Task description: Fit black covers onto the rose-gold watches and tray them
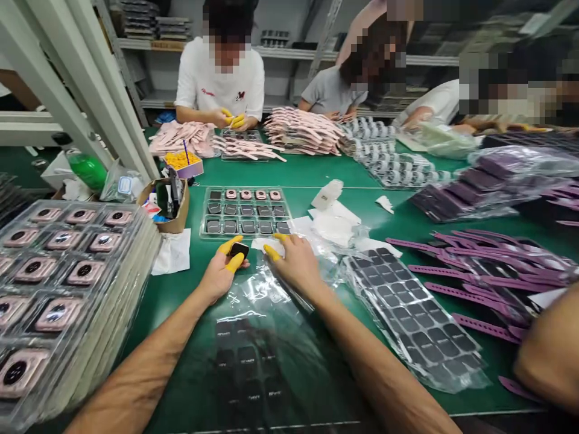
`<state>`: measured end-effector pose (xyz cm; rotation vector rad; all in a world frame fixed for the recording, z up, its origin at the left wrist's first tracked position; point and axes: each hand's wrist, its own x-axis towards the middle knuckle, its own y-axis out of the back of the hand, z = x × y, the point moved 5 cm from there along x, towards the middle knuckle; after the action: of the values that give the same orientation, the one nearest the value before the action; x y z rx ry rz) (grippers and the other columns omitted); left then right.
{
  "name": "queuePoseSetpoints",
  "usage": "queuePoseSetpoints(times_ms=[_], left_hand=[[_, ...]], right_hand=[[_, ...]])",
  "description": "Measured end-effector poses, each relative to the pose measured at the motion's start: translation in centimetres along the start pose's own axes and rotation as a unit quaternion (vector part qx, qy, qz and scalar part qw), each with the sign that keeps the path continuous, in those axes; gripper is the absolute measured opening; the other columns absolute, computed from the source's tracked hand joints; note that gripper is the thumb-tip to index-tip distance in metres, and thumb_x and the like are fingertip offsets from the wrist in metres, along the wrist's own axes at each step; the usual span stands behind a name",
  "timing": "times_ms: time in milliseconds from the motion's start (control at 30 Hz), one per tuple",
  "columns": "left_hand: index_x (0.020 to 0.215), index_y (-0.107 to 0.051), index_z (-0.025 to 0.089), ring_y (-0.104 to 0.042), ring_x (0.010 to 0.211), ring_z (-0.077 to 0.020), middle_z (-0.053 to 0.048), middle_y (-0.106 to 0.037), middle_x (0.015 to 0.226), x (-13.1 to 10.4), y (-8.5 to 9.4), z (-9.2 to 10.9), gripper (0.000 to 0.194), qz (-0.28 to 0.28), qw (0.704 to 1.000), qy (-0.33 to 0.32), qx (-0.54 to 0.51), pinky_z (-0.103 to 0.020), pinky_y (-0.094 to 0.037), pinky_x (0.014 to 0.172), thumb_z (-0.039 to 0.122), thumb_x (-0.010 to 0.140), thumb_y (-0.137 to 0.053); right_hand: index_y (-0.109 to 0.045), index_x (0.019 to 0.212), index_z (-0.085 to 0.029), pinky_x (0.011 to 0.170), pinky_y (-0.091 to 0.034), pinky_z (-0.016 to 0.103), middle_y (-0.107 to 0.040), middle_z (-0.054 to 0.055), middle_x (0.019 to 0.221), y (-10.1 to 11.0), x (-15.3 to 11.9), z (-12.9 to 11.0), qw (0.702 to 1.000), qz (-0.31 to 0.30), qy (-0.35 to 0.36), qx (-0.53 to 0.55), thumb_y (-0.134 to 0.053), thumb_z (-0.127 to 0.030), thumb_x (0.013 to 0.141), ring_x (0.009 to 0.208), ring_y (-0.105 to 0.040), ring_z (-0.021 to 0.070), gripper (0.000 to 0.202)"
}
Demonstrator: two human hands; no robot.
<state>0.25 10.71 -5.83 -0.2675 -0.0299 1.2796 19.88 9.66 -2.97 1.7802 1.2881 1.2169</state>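
My left hand (226, 265), with yellow covers on thumb and finger, grips a small watch body with a dark face (239, 251). To its right, my right hand (294, 258) reaches over a white piece of paper (265, 243) and clear film, with yellow covers on its fingertips; whether it pinches anything is too small to tell. Just beyond both hands lies a clear tray (204, 211) holding watch bodies in its back row and dark squares in the others. Below the hands, a transparent sheet with dark labelled squares (247, 355) lies on the green table (181, 313).
Stacked trays of pink watch bodies (58, 241) stand at left, beside a cardboard box (181, 211). Sheets of dark squares (416, 313) and purple straps (488, 265) lie at right. Another person's arm (549, 355) enters at right. People work across the table near pink straps (303, 129).
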Motion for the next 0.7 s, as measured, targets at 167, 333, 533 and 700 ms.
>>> queuePoseSetpoints(times_ms=[167, 333, 533, 700], left_hand=[[0.123, -0.062, 0.02, -0.064, 0.109, -0.0202, -0.008, -0.056, 0.123, 0.1, -0.1, 0.0, 0.039, -0.03, 0.999, -0.008, -0.043, -0.039, -0.048, 0.105, 0.029, 0.085, -0.066], [0.135, -0.049, 0.019, -0.065, 0.077, -0.0122, -0.008, -0.061, 0.11, 0.1, -0.4, -0.2, 0.056, -0.054, 0.998, 0.023, -0.039, -0.036, -0.055, 0.087, 0.031, 0.084, -0.069], [0.118, -0.057, 0.018, -0.064, 0.073, -0.0116, -0.004, -0.065, 0.096, -0.3, -0.9, -0.1, 0.05, -0.061, 0.998, 0.016, -0.001, -0.029, -0.054, 0.078, 0.029, 0.074, -0.078], [0.118, -0.063, 0.018, -0.067, 0.083, -0.017, -0.005, -0.071, 0.096, -0.6, -1.3, -0.4, 0.062, -0.097, 0.994, 0.024, 0.039, -0.029, -0.054, 0.079, 0.015, 0.059, -0.083]], right_hand=[[-0.069, 0.085, -0.021, 0.084, -0.041, 0.041, -0.065, 0.01, 0.092, 0.5, 0.4, 0.7, 1.0, 0.004, -0.009, 0.018, -0.06, -0.034, 0.088, 0.093, -0.054, 0.0272, 0.017], [-0.053, 0.076, -0.024, 0.09, -0.042, 0.045, -0.066, 0.009, 0.121, 2.2, -0.8, 2.5, 0.957, 0.034, -0.071, 0.28, -0.052, -0.035, 0.089, 0.107, -0.057, 0.0268, 0.016], [-0.055, 0.081, -0.025, 0.085, -0.045, 0.041, -0.066, 0.004, 0.088, 1.5, -1.9, -0.3, 0.942, 0.045, -0.02, 0.331, -0.056, -0.04, 0.088, 0.087, -0.062, 0.023, 0.016], [-0.065, 0.091, -0.027, 0.082, -0.041, 0.041, -0.068, 0.004, 0.091, 0.2, -2.5, -4.7, 0.961, 0.009, 0.178, 0.212, -0.056, -0.031, 0.092, 0.088, -0.058, 0.0217, 0.01]])
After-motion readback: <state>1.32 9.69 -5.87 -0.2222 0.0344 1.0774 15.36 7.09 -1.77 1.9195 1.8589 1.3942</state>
